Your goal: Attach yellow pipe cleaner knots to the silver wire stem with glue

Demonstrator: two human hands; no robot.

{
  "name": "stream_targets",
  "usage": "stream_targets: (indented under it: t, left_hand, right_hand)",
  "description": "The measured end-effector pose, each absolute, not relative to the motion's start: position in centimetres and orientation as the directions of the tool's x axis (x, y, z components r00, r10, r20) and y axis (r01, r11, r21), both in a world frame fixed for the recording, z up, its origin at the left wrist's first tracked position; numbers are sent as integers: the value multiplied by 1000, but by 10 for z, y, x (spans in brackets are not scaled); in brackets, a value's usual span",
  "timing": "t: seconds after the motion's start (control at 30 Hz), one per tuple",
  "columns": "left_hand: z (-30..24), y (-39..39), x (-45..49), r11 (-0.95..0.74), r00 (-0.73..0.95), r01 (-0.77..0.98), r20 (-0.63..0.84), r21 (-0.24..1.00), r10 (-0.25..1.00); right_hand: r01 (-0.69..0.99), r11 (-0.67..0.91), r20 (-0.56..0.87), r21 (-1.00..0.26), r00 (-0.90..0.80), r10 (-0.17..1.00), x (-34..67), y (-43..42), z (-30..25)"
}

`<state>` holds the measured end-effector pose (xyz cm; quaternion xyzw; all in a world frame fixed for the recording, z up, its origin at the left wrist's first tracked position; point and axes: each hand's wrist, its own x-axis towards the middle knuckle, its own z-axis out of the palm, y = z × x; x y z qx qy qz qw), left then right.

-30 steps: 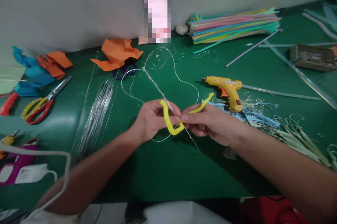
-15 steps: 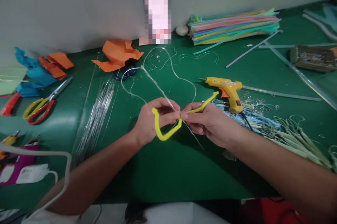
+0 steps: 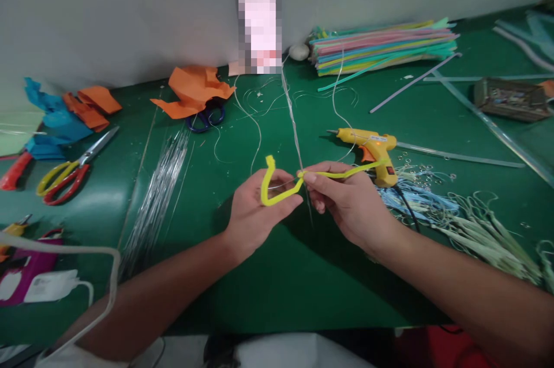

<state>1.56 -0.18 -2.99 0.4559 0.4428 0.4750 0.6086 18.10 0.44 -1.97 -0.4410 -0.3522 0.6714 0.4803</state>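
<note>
My right hand (image 3: 341, 198) pinches a bent yellow pipe cleaner (image 3: 335, 175) where it crosses a twisted silver wire (image 3: 292, 120). One end of the pipe cleaner stretches right over my fingers toward the yellow hot glue gun (image 3: 370, 146). Its other end bends into a hook in front of my left hand (image 3: 259, 206). The left thumb and fingers are apart, close to the crossing, with a thin strand between them. Upward from the hands runs the wire, its loose strands curving to both sides, and a short tail hangs below.
A bundle of coloured pipe cleaners (image 3: 385, 48) lies at the back beside a blurred phone (image 3: 259, 27). Left are scissors (image 3: 71, 172), straight wires (image 3: 158, 195) and orange paper (image 3: 190, 91). Tassels (image 3: 489, 235) and a small tray (image 3: 511, 100) lie right. A white cable (image 3: 115, 276) crosses my left forearm.
The twisted wire has swung from leaning left to nearly upright, its loop shifting right. My left thumb and fingers have parted. The pipe cleaner's right end now reaches farther right.
</note>
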Motion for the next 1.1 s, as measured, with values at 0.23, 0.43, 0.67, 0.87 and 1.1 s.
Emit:
stream_targets:
  t: [0.23,0.43,0.67,0.87,1.1]
  left_hand:
    - [-29,-1,16,-82,105,-141,98,987,990]
    - [-31,-1,15,-205,91,-95,213,974,973]
    - [-32,5,11,-295,98,-147,311,944,945]
    - [-25,8,13,-119,101,-243,147,963,984]
    - [-21,8,15,-36,47,-240,49,970,998]
  right_hand:
    - [-357,-288,-238,-889,-177,955,179,5,-21]
    - [-382,-267,-216,-884,-173,961,178,6,-22]
    - [-395,-263,-201,-880,-192,961,177,3,-23]
    - [-360,-259,-193,-896,-208,959,176,2,-25]
    - [-371,-172,-98,-913,-210,973,176,1,-24]
